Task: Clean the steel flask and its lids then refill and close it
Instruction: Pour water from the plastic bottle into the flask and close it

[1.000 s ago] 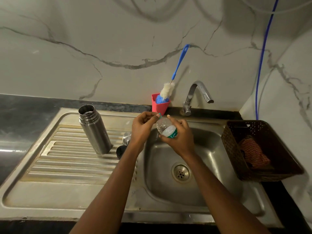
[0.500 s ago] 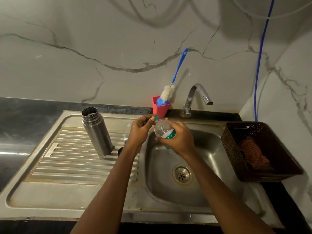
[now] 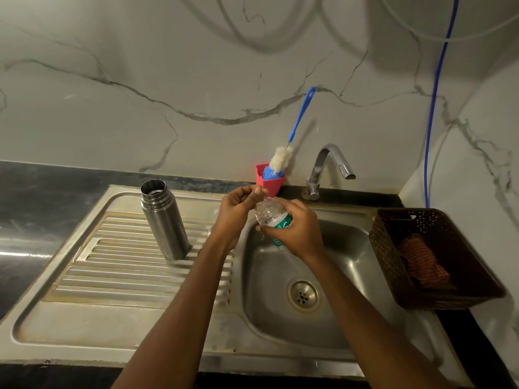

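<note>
At the middle of the frame, above the back edge of the sink basin, the right hand wraps its fingers and thumb round a clear plastic bottle with a green label, holding it tilted with its top end up and to the left. The left hand meets that top end, with thumb and fingertips curled and pinched on the neck. Whether a cap sits under them cannot be told.

Left of the hands, the steel flask stands upright on the ribbed drainboard, well apart from the bottle, its mouth open and no lid on it. Just behind the hands, a pink cup at the wall holds a bottle brush with a blue handle leaning right. The tap stands beside it, its spout over the basin. The drain lies below the right wrist. At the right edge a dark woven basket holds a checked cloth, and a blue cable runs up the marble wall above it.
</note>
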